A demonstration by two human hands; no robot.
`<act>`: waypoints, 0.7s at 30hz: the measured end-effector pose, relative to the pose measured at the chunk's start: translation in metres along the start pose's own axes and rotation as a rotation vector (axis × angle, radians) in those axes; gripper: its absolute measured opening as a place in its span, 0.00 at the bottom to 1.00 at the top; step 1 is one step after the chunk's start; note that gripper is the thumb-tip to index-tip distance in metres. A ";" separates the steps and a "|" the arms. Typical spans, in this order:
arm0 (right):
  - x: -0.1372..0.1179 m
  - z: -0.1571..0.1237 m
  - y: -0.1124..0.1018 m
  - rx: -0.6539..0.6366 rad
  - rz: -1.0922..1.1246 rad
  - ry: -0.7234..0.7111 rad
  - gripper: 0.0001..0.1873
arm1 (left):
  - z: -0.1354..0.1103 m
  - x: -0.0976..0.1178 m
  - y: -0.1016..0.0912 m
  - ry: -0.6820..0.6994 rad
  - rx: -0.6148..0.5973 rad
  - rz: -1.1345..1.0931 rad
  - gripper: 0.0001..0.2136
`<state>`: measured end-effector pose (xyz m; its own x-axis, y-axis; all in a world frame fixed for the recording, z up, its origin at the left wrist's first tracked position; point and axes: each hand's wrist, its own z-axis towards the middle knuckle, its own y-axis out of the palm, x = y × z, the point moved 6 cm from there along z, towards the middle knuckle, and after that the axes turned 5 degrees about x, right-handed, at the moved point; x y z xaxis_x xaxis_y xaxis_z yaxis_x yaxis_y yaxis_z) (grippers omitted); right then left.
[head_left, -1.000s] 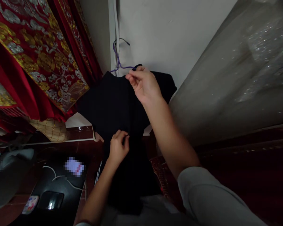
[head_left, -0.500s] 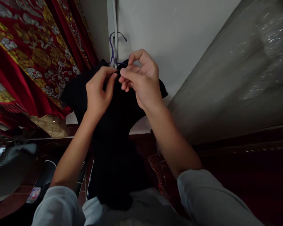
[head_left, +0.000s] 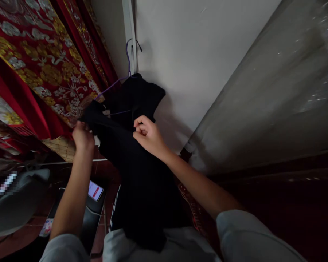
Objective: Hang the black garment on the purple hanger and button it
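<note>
A black garment [head_left: 136,171] hangs on a thin purple hanger [head_left: 127,62] whose hook sits against the white wall. My left hand [head_left: 82,135] grips the garment's left shoulder edge, pulled out toward the red curtain. My right hand [head_left: 147,134] pinches the black cloth near the middle of the chest, fingers curled. One purple arm of the hanger shows bare above the left shoulder, outside the cloth. The garment's lower part drapes down to my lap.
A red and gold patterned curtain [head_left: 35,62] hangs at the left. A phone with a lit screen [head_left: 95,190] lies on a dark surface [head_left: 87,218] below. Grey fabric [head_left: 19,196] lies at the far left. A glittery grey sheet [head_left: 262,94] covers the right side.
Both hands have come down from the hanger's neck. The left hand moved out to the left shoulder, the right to the chest. The garment has tilted leftward, baring one hanger arm.
</note>
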<state>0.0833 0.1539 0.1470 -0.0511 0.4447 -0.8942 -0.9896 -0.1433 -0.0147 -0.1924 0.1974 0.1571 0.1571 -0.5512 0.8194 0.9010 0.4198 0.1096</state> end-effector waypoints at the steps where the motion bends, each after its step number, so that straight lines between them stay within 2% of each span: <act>1: 0.000 -0.001 -0.001 -0.051 -0.019 0.031 0.10 | -0.015 -0.020 -0.001 -0.056 -0.041 0.099 0.18; 3: 0.004 -0.001 -0.003 -0.177 -0.061 0.106 0.14 | -0.045 -0.043 0.005 -0.085 -0.160 0.206 0.16; 4: 0.009 -0.002 -0.004 -0.240 -0.093 0.148 0.15 | -0.058 -0.047 0.009 -0.086 -0.221 0.256 0.14; 6: 0.020 -0.002 -0.010 -0.334 -0.167 0.234 0.20 | -0.075 -0.043 0.018 -0.064 -0.330 0.321 0.08; 8: 0.031 -0.002 -0.019 -0.379 -0.248 0.304 0.26 | -0.082 -0.027 0.028 -0.031 -0.406 0.366 0.03; 10: 0.037 -0.003 -0.025 -0.421 -0.330 0.319 0.33 | -0.084 -0.003 0.042 0.027 -0.448 0.397 0.03; 12: 0.034 -0.004 -0.025 -0.445 -0.433 0.236 0.43 | -0.087 0.024 0.059 0.081 -0.442 0.366 0.06; 14: 0.023 -0.005 -0.018 -0.433 -0.500 0.085 0.48 | -0.092 0.049 0.078 0.120 -0.436 0.279 0.08; 17: 0.007 -0.009 -0.001 -0.450 -0.318 -0.042 0.38 | -0.104 0.078 0.106 0.183 -0.551 0.190 0.09; 19: -0.001 -0.011 0.007 -0.456 -0.103 -0.014 0.29 | -0.106 0.087 0.117 0.228 -0.646 0.173 0.10; 21: -0.006 -0.012 0.007 -0.392 -0.001 0.068 0.21 | -0.100 0.086 0.120 0.255 -0.689 0.148 0.14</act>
<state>0.0785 0.1395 0.1470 -0.0286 0.3876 -0.9214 -0.8624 -0.4756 -0.1733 -0.0301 0.1289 0.1844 0.3094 -0.7096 0.6331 0.8992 0.0018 -0.4375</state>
